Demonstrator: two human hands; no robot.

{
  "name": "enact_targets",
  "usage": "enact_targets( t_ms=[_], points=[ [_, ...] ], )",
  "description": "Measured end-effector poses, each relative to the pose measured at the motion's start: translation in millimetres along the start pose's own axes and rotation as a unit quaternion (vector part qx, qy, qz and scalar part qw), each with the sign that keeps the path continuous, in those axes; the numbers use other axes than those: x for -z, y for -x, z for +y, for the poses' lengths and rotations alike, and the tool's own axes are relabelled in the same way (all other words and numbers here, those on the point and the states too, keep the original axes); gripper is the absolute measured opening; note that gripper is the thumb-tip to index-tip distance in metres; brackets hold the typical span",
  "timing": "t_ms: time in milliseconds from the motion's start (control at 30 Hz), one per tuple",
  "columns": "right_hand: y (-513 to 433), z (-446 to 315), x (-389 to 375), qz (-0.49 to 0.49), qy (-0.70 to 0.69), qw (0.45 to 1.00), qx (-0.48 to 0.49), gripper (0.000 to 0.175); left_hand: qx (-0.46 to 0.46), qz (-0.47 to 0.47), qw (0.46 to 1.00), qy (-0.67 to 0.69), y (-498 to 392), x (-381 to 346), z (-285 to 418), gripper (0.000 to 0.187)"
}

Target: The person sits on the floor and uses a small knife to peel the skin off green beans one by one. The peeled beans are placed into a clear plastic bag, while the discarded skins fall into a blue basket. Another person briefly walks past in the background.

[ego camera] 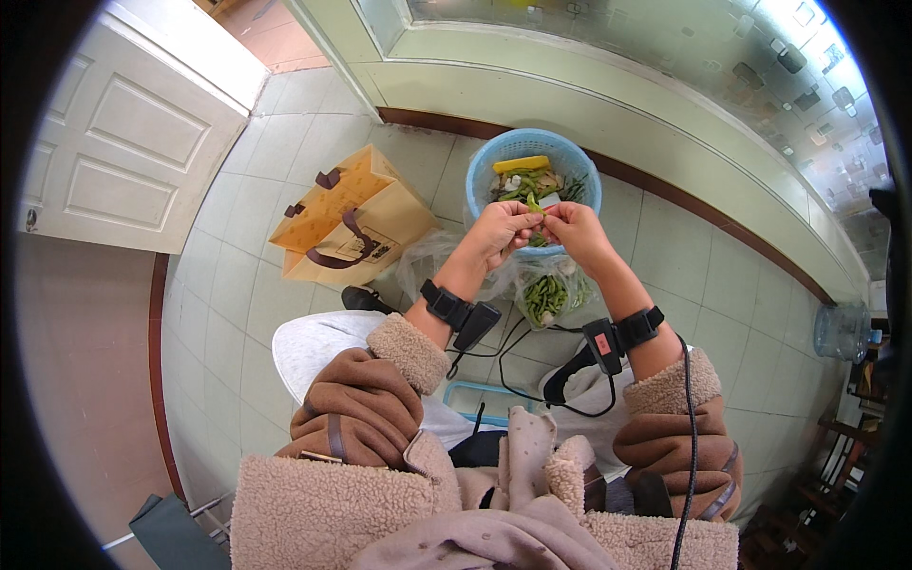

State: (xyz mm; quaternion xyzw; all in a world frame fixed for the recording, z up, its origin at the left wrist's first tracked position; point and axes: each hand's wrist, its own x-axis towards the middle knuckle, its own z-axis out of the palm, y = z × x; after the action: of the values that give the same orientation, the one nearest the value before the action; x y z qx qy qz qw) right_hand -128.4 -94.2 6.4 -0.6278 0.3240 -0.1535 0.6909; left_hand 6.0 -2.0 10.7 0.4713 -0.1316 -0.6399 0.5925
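My left hand point(504, 229) and my right hand point(578, 231) meet over the near side of a blue plastic basket point(476, 171). Between their fingertips they pinch a small green bean pod point(534, 204). Inside the basket are green scraps, some pale peelings and a yellow piece point(521, 164). Just below the hands, on the tiled floor, a clear plastic bag point(524, 303) lies with many green pods point(545, 296) in it. Another clear, crumpled plastic bag point(420, 267) spreads behind my left wrist.
A beige paper bag point(399, 242) with brown handles stands on the left. Black cables point(502, 363) run from my wrist devices. A light-blue frame point(456, 392) lies between my feet. The wall point(456, 89) rises behind the basket; a water bottle point(841, 331) stands at right.
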Motion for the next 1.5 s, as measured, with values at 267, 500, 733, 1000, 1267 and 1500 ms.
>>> enact_targets(
  t_ms=[267, 500, 733, 1000, 1267, 1500],
  points=[
    [-5.9, 9.0, 0.9, 0.059, 0.126, 0.99, 0.032, 0.016, -0.002, -0.01, 1.0, -0.021, -3.6, 4.2, -2.8, 0.006],
    [-1.0, 1.5, 10.6, 0.072, 0.261, 0.96, 0.065, 0.012, -0.018, 0.01, 0.999, 0.041, -6.8, 13.4, -3.2, 0.01],
    [-4.1, 5.6, 8.4, 0.041, 0.205, 0.977, 0.041, 0.017, -0.028, 0.023, 0.999, -0.001, -7.3, 10.7, -4.7, 0.01],
    [-3.9, 10.0, 1.5, 0.023, 0.094, 0.995, 0.018, 0.021, -0.082, 0.071, 0.993, -0.035, -7.2, 1.3, -10.4, 0.006],
    [-7.4, 15.9, 5.3, 0.022, 0.158, 0.986, 0.054, 0.015, -0.084, 0.08, 0.986, -0.117, -4.1, -6.2, -10.4, 0.008],
    [-0.8, 7.1, 3.4, -0.009, 0.15, 0.988, 0.036, 0.014, -0.054, 0.04, 0.993, -0.094, -1.6, -0.2, -5.6, 0.01]
  ],
)
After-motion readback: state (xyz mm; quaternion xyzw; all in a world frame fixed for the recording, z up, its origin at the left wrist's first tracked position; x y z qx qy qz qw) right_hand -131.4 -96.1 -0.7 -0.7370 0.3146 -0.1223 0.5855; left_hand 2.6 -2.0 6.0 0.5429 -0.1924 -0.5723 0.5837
